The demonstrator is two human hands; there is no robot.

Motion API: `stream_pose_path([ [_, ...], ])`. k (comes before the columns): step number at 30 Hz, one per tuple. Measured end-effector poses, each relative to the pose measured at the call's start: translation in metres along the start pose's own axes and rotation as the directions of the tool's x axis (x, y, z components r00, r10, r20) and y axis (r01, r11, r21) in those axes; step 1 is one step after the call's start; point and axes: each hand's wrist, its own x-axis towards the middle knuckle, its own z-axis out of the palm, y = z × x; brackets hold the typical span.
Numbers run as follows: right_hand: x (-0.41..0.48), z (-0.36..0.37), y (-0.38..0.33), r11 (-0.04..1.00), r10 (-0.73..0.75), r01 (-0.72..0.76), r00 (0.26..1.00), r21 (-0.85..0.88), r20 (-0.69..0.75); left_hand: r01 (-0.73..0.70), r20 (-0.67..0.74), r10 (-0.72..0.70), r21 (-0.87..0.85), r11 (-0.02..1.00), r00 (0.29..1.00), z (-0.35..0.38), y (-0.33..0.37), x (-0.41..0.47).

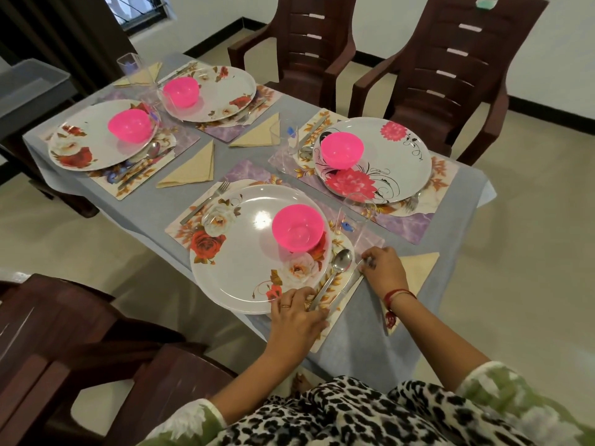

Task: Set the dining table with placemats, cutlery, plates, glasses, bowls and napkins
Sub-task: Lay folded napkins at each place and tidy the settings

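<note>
The nearest place setting has a floral placemat, a white rose-patterned plate, a pink bowl on the plate, a fork to its left and a clear glass at its far right. A spoon and a knife lie side by side right of the plate. My left hand holds the spoon's handle end at the plate's near rim. My right hand pinches the knife's far end. A folded beige napkin lies partly under my right wrist.
Three other settings with plates, pink bowls, glasses, cutlery and napkins fill the grey-clothed table. Brown plastic chairs stand along the far side, and another chair is close at my left. A grey bin sits at far left.
</note>
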Motion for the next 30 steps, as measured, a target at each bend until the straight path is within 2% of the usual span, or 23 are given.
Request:
stream_pose_path([
  [9,-0.003,-0.001,-0.001,1.0,-0.014,0.014,1.0,0.019,-0.009,-0.003,0.017,0.003,-0.038,0.999,1.0,0.005,-0.003,-0.002],
  [12,-0.009,-0.003,-0.004,0.999,-0.011,0.012,1.0,0.052,-0.025,-0.022,-0.029,0.02,-0.054,0.998,0.999,0.003,-0.003,-0.004],
  [15,-0.025,-0.011,-0.014,0.975,-0.06,0.099,0.979,0.199,-0.193,-0.007,-0.099,0.0,-0.067,0.998,0.995,-0.009,-0.01,-0.007],
  [17,-0.037,-0.014,-0.022,0.946,-0.137,0.213,0.947,0.246,-0.291,0.093,-0.156,-0.106,-0.089,0.992,0.982,-0.021,-0.025,-0.006],
  [19,-0.043,-0.012,-0.027,0.924,-0.182,0.275,0.928,0.267,-0.324,0.162,-0.19,-0.176,-0.088,0.983,0.966,-0.032,-0.048,-0.007],
  [21,-0.038,-0.012,-0.03,0.91,-0.141,0.249,0.937,0.33,-0.319,0.153,-0.132,-0.156,-0.038,0.988,0.979,-0.037,-0.075,-0.006],
  [23,-0.024,-0.015,-0.031,0.901,-0.084,0.178,0.967,0.396,-0.242,0.14,0.019,-0.14,0.015,0.99,0.99,-0.037,-0.101,-0.006],
  [26,-0.004,-0.019,-0.033,0.917,-0.112,0.137,0.99,0.374,-0.087,0.148,0.256,-0.15,0.028,0.989,0.955,-0.036,-0.122,-0.006],
  [30,0.011,-0.016,-0.039,0.89,-0.137,0.154,0.988,0.428,-0.07,0.023,0.379,-0.058,0.096,0.995,0.924,-0.033,-0.127,-0.006],
])
